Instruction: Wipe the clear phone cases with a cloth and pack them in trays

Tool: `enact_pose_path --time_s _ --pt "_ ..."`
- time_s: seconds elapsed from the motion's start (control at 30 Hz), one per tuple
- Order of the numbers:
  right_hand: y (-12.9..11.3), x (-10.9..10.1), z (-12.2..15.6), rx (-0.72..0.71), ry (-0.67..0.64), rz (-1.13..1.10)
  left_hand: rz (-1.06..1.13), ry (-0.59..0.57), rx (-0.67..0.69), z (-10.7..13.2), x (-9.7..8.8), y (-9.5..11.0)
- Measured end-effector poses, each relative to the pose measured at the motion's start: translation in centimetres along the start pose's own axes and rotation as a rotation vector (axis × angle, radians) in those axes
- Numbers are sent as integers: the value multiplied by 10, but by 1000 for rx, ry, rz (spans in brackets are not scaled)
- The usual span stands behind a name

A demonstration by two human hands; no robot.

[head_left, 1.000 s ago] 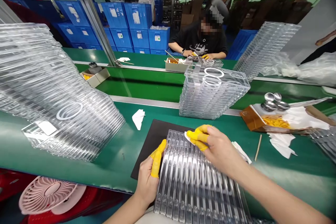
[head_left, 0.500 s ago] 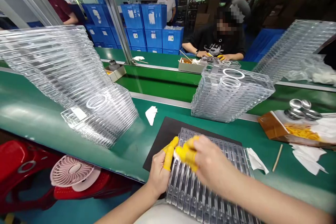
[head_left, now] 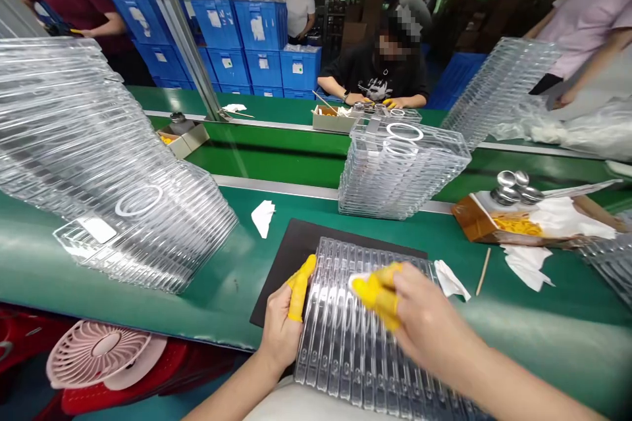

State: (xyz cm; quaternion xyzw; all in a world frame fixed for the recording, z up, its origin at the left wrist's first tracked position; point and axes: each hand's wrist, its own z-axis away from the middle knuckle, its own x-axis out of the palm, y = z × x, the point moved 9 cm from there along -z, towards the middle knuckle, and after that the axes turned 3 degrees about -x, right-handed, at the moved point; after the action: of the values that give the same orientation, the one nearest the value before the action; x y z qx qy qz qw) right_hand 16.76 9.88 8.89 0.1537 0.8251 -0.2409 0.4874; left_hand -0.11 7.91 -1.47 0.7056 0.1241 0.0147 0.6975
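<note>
In front of me a stack of clear plastic trays (head_left: 340, 335) lies with its ridged edges up, partly on a black mat (head_left: 276, 276). My left hand (head_left: 285, 319), with yellow finger cots on, grips the stack's left edge. My right hand (head_left: 409, 306), also in yellow finger cots, is closed in a pinch on a small white wipe (head_left: 356, 281) over the middle of the ridges. Motion blurs the right fingers a little. I cannot tell whether the wipe touches the plastic.
Tall stacks of clear trays stand at left (head_left: 148, 223) and behind the mat (head_left: 390, 177). Crumpled tissues (head_left: 451, 279), a wooden stick (head_left: 484, 271) and a cardboard box (head_left: 474, 220) with yellow finger cots and metal-topped bottles are at right. A co-worker (head_left: 385, 72) sits opposite.
My right hand has moved right, away from my left hand, with the white wipe across the ridges. The left hand keeps its hold on the edge. The view has turned slightly right.
</note>
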Motion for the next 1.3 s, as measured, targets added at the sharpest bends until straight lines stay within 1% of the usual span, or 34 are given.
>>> enact_pose_path --time_s 0.07,0.1,0.13,0.17,0.2,0.23,0.27,0.3,0.33,0.37,0.4,0.43,0.47,0.53,0.57,0.6,0.63,0.67,0.73,0.77,0.8,0.83,0.87,0.93,1.0,1.07,1.17,1.23,1.3 --pt "-35 10 15 -63 -4 -132 -9 5 0 0 0 0" --pt "-48 12 22 -90 12 -204 -15 7 -2 0 -1 -1" --pt "-54 10 27 -111 42 -266 -22 11 -3 0 -1 -1" --pt "-52 7 29 -115 60 -307 -30 13 -6 0 -2 -2" --pt "-43 1 30 -97 86 -311 -37 15 -8 0 -2 -3" --pt "-27 -5 28 -58 102 -271 -43 18 -8 0 -3 -3" --pt "-9 -11 25 -7 94 -206 -48 20 -7 0 -4 -3" --pt "11 -21 23 67 139 -106 -52 23 -7 0 -4 -3" --pt "25 -26 22 119 133 -21 -55 27 -6 0 -4 -4" --pt "31 -30 22 148 142 21 -57 31 -6 0 -5 -4" --pt "30 -30 23 156 134 27 -59 35 -8 -1 -5 -4" --pt "21 -25 26 141 95 -6 -61 38 -10 -1 -6 -4" --pt "7 -19 30 109 70 -63 -63 43 -13 -1 -6 -5" --pt "-24 -13 43 6 63 -199 -67 46 -17 -1 -7 -7" --pt "-33 -14 50 -26 68 -250 -69 50 -18 -2 -9 -9" --pt "-31 -17 57 -24 83 -274 -72 52 -22 -2 -10 -11" --pt "-20 -23 63 16 111 -266 -79 57 -29 -2 -12 -14" --pt "2 -28 69 117 120 -225 -87 61 -40 -2 -13 -18" --pt "54 -52 85 334 265 -77 -109 71 -71 -1 -17 -26" --pt "75 -61 92 409 325 -24 -121 84 -86 0 -18 -30" --pt "90 -66 97 444 361 4 -130 103 -98 0 -20 -33" --pt "100 -65 99 464 360 8 -135 125 -103 1 -22 -35" --pt "103 -60 100 467 343 -7 -137 147 -104 2 -23 -36" --pt "98 -47 100 464 282 -50 -133 182 -105 4 -25 -36" --pt "81 -38 101 444 245 -80 -122 181 -112 5 -25 -36" --pt "60 -37 103 397 216 -93 -114 167 -122 5 -24 -35" --pt "33 -44 110 333 141 -146 -125 158 -119 3 -25 -34" --pt "22 -46 116 340 59 -240 -145 180 -125 1 -30 -35" --pt "17 -40 124 381 -46 -400 -170 173 -147 -2 -32 -38"
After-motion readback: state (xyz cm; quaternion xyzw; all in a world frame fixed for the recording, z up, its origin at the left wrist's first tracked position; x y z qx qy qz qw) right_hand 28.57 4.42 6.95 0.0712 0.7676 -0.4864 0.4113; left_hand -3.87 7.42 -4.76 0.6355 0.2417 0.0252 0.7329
